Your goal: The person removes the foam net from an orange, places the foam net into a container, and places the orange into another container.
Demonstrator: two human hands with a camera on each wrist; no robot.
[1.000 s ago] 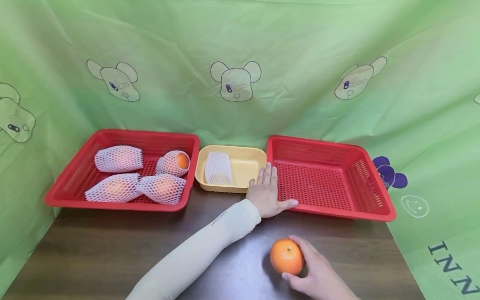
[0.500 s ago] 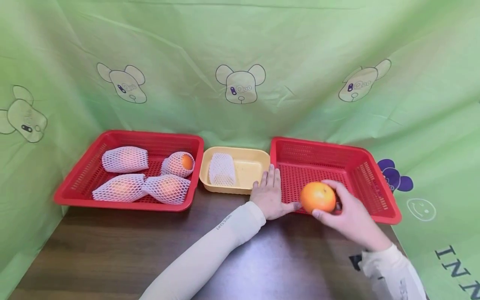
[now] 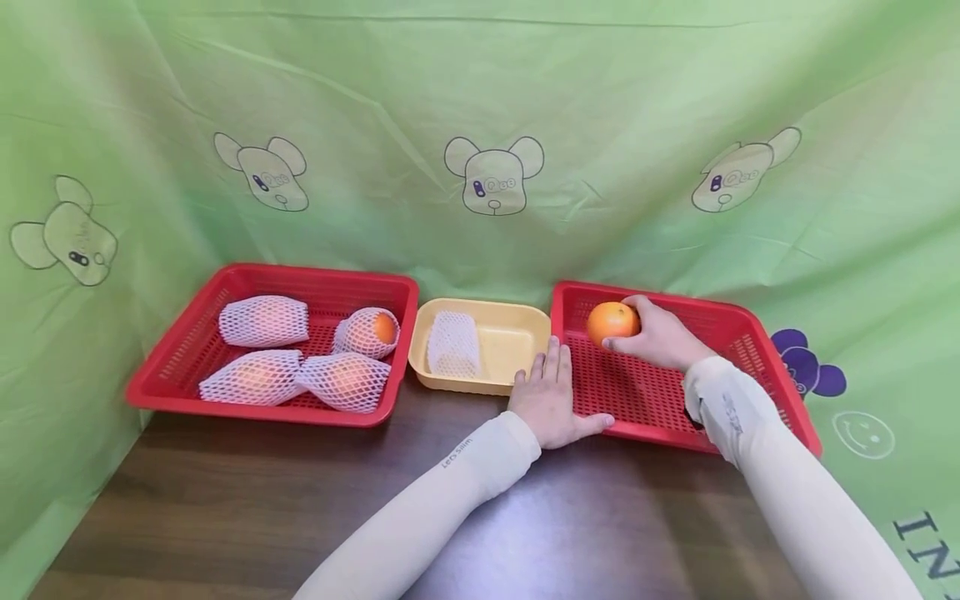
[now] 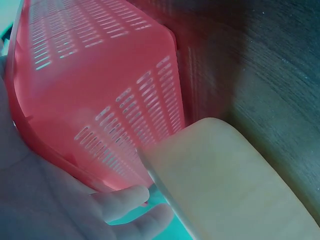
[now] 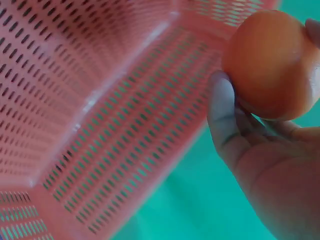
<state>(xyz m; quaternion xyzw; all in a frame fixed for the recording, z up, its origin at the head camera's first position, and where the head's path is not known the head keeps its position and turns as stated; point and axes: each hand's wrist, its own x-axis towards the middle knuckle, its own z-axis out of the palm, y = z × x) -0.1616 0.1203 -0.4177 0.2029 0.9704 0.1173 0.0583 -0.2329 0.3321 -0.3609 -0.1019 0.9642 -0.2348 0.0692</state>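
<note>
In the head view my right hand (image 3: 660, 335) grips a bare orange (image 3: 612, 324) over the back left part of the right red basket (image 3: 675, 440). The right wrist view shows thumb and fingers round the orange (image 5: 272, 65), with the perforated basket wall (image 5: 125, 130) beside it. My left hand (image 3: 551, 400) lies with straight, spread fingers on the right basket's front left corner, beside the yellow tray (image 3: 517, 389). The left wrist view has the fingers (image 4: 122, 202) near the basket's outer wall (image 4: 90, 95) and the tray's side (image 4: 220, 175).
The left red basket (image 3: 270, 414) contains several oranges in white foam nets (image 3: 255, 377). Inside the yellow tray lies a loose white foam net (image 3: 453, 343). All three containers stand along the table's (image 3: 300, 492) back, before a green printed curtain (image 3: 390, 108).
My right hand has carried the orange from the tabletop, forward and up, to over the right basket. The left hand stays at the basket corner. The head view has shifted slightly.
</note>
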